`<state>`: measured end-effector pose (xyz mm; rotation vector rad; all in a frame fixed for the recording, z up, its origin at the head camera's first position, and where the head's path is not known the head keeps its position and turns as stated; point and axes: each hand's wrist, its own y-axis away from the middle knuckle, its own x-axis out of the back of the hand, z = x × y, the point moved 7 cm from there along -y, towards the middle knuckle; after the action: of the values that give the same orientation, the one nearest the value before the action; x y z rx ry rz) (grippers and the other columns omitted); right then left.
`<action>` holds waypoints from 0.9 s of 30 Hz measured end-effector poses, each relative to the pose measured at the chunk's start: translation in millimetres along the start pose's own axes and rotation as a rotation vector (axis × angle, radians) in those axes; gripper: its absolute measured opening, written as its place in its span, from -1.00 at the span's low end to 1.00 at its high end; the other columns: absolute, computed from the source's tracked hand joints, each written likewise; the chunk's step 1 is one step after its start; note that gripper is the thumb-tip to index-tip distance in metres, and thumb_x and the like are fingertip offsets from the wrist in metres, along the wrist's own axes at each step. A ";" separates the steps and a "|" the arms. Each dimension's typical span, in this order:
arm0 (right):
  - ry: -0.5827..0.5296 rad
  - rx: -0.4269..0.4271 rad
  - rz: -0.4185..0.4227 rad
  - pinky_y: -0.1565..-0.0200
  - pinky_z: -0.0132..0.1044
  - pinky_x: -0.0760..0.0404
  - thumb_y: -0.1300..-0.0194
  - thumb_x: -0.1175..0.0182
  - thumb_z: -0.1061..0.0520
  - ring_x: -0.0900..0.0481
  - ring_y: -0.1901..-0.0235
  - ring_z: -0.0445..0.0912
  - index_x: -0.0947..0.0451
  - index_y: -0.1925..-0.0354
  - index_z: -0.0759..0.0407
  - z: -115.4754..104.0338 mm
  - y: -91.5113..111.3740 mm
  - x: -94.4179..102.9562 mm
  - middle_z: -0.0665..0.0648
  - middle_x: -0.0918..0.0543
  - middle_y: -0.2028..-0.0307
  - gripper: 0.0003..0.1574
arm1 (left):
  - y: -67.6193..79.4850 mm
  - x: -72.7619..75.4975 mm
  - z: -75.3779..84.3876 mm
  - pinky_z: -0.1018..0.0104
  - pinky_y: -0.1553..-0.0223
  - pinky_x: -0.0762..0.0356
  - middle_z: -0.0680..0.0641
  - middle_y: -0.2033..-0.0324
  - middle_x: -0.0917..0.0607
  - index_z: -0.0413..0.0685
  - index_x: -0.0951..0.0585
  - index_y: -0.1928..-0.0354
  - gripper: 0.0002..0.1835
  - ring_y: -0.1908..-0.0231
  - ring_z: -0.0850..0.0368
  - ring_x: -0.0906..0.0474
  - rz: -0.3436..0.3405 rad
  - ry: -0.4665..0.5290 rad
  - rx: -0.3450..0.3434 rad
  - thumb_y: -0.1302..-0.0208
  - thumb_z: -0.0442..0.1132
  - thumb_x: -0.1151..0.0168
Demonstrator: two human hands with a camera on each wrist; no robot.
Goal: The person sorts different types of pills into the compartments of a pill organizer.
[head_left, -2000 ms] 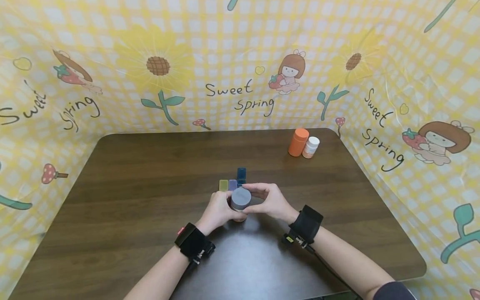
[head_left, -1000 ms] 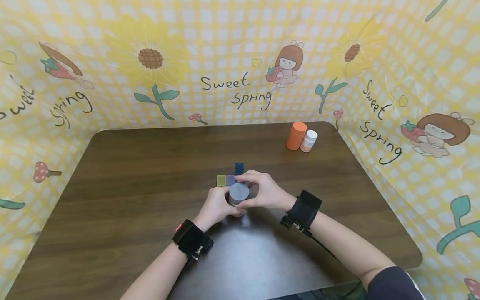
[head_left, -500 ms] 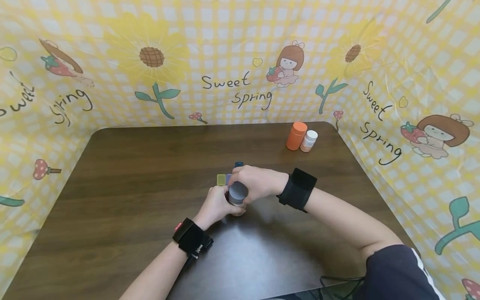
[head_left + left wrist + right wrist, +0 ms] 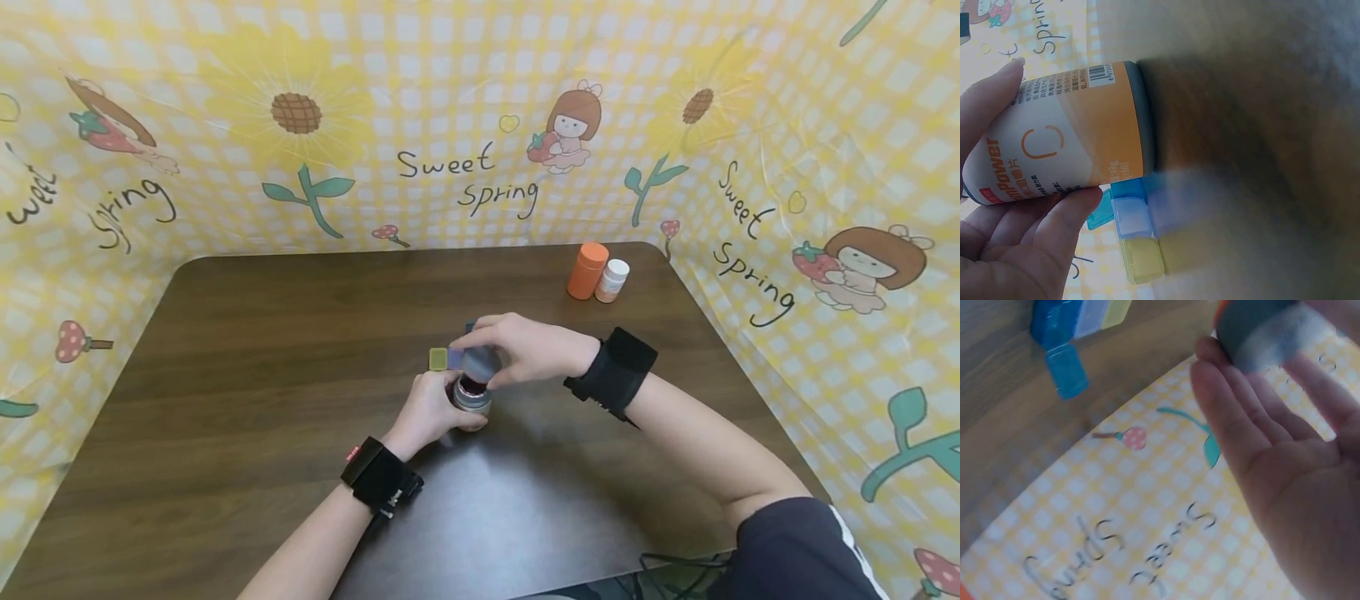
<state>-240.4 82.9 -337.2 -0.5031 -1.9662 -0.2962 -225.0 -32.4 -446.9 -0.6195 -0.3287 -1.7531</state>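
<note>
We've got the left hand's (image 4: 427, 408) grip wrapped round the orange-and-white jar (image 4: 1063, 134) at the middle of the desk (image 4: 300, 333), and the right hand's (image 4: 536, 346) grip pinching the grey lid (image 4: 482, 365) just above the jar's mouth! Small coloured boxes (image 4: 1142, 259) sit just beyond.

Two hands (image 4: 426, 410), three bottles (image 4: 1072, 131), one grey cap (image 4: 480, 363), three coloured boxes (image 4: 1134, 218), two wristbands (image 4: 378, 473)

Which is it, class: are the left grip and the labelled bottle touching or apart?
Touching. The left wrist view shows the left grip with its thumb and fingers against opposite sides of the labelled bottle.
</note>
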 end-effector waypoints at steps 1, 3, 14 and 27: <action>-0.004 -0.009 0.032 -0.02 -0.25 -0.61 -0.07 -0.51 0.23 -0.56 0.00 -0.08 -0.54 -0.25 0.14 3.7 3.6 3.7 0.13 -0.63 -0.06 -0.25 | -0.2 0.1 0.5 0.19 0.10 -0.64 -0.03 0.26 -0.81 -0.11 -0.73 0.12 -0.47 0.19 0.11 -0.70 0.000 -0.007 -0.001 0.24 -0.22 -0.71; -0.009 -0.051 0.110 -0.02 -0.18 -0.62 -0.05 -0.52 0.22 -0.57 0.02 -0.07 -0.56 -0.24 0.13 15.0 12.0 10.2 0.11 -0.65 -0.04 -0.25 | -0.6 0.1 1.1 0.20 0.11 -0.64 -0.03 0.27 -0.81 -0.10 -0.74 0.10 -0.46 0.20 0.12 -0.70 -0.002 -0.015 0.002 0.25 -0.22 -0.71; -0.241 -0.399 0.396 -0.10 0.01 -0.57 0.13 -0.46 0.45 -0.64 -0.10 0.13 -0.51 -0.17 0.32 104.9 67.3 -5.7 0.29 -0.68 -0.07 -0.20 | -0.4 -0.2 0.7 0.22 0.13 -0.62 -0.01 0.29 -0.81 -0.09 -0.74 0.10 -0.45 0.23 0.13 -0.66 -0.001 -0.042 0.030 0.27 -0.22 -0.72; -0.202 -0.610 0.312 0.06 -0.20 -0.55 0.03 -0.60 0.10 -0.62 0.11 0.03 -0.60 -0.16 0.34 158.3 85.5 -51.4 0.30 -0.72 -0.04 -0.21 | 0.3 0.2 0.2 0.25 0.16 -0.60 0.01 0.32 -0.81 -0.07 -0.74 0.14 -0.47 0.25 0.15 -0.65 0.008 -0.054 0.035 0.28 -0.18 -0.72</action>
<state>-307.3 213.7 -453.1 -1.2594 -1.9335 -0.6703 -224.7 -32.5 -446.7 -0.6431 -0.3932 -1.7221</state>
